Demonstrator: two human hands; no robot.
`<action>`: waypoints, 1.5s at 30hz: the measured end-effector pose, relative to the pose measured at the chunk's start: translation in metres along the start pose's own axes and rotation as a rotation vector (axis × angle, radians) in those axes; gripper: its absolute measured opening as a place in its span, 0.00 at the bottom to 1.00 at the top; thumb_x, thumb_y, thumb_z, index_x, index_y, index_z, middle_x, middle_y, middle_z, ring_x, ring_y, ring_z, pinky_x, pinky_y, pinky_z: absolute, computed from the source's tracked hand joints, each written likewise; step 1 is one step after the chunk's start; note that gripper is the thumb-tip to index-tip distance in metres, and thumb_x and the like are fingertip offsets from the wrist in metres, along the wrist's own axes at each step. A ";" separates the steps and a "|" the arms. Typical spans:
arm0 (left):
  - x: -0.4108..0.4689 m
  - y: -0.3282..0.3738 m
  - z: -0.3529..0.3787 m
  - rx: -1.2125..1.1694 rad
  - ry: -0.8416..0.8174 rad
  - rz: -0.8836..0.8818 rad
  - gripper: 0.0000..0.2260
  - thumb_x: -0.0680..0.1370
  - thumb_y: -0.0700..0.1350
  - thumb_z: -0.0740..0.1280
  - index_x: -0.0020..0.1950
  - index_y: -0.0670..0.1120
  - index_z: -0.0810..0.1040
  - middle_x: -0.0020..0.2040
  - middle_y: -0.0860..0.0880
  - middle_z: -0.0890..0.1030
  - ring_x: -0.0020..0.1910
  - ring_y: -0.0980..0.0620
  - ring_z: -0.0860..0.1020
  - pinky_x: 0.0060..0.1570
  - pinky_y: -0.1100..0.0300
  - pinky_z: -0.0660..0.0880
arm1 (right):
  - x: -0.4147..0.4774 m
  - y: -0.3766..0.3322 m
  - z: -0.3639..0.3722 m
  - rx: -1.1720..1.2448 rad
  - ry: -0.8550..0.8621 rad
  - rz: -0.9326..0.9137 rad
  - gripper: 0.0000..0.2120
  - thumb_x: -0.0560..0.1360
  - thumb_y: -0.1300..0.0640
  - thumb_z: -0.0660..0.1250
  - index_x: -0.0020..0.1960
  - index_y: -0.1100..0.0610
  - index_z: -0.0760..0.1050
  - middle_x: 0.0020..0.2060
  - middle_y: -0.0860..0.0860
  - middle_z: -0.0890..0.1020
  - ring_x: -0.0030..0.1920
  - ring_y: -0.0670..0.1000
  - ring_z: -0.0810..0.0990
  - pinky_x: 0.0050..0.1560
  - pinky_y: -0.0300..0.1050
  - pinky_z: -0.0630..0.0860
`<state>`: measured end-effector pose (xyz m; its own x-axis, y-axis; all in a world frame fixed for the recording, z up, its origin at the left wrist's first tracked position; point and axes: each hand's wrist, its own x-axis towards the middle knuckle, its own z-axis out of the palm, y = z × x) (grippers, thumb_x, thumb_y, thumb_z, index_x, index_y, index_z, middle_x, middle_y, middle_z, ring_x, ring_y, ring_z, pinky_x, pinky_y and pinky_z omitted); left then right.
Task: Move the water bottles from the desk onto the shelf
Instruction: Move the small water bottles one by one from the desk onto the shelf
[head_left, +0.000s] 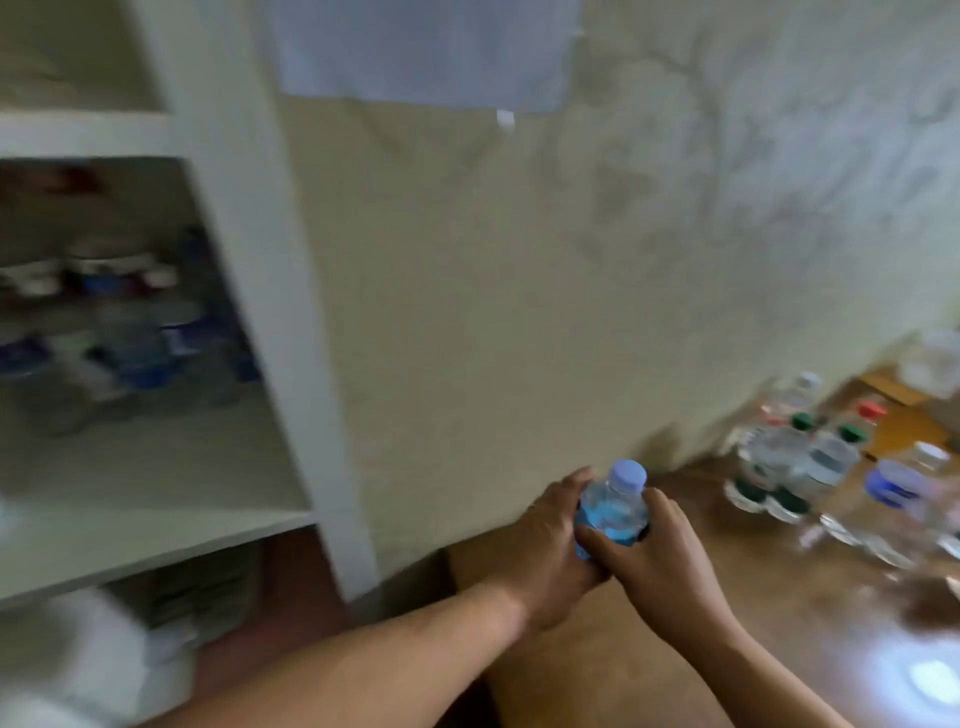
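A small water bottle (618, 501) with a pale blue cap and blue label stands upright over the left end of the wooden desk (779, 597). My left hand (545, 545) wraps around its left side and my right hand (660, 561) grips its right side, thumb across the front. Several more water bottles (810, 462) with green, red, white and blue caps stand at the desk's far right by the wall. The white shelf (156, 540) is at left, and its middle level holds several bottles (135, 343), blurred.
A beige wall runs behind the desk, with a pale paper (426, 52) pinned high up. The shelf's thick white upright (270, 291) stands between the shelf levels and the desk. A blurred white object (104, 654) sits low at left under the shelf board.
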<state>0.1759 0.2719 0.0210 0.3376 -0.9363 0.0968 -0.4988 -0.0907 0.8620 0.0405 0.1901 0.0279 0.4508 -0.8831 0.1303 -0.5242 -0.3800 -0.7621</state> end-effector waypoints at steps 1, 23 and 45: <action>-0.014 -0.008 -0.028 0.035 0.044 0.010 0.30 0.74 0.56 0.76 0.73 0.62 0.68 0.67 0.62 0.77 0.63 0.62 0.77 0.64 0.59 0.76 | -0.009 -0.026 0.017 0.007 -0.021 -0.026 0.18 0.68 0.43 0.82 0.49 0.43 0.76 0.45 0.44 0.81 0.48 0.45 0.81 0.44 0.45 0.77; -0.119 -0.181 -0.351 0.090 0.502 -0.113 0.25 0.75 0.46 0.78 0.66 0.61 0.73 0.60 0.61 0.79 0.56 0.68 0.78 0.58 0.60 0.76 | -0.005 -0.293 0.322 0.055 -0.463 -0.173 0.31 0.61 0.33 0.67 0.58 0.50 0.77 0.49 0.51 0.83 0.42 0.48 0.84 0.35 0.40 0.74; -0.023 -0.262 -0.354 0.048 0.483 -0.257 0.27 0.84 0.45 0.65 0.82 0.57 0.63 0.71 0.48 0.80 0.65 0.48 0.81 0.67 0.49 0.78 | 0.072 -0.273 0.417 0.261 -0.106 0.041 0.24 0.76 0.53 0.78 0.68 0.49 0.73 0.59 0.49 0.84 0.59 0.53 0.85 0.59 0.50 0.83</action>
<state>0.5814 0.4369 -0.0311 0.7757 -0.6208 0.1136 -0.3844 -0.3219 0.8652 0.5178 0.3454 -0.0191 0.5130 -0.8575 0.0396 -0.3461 -0.2489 -0.9046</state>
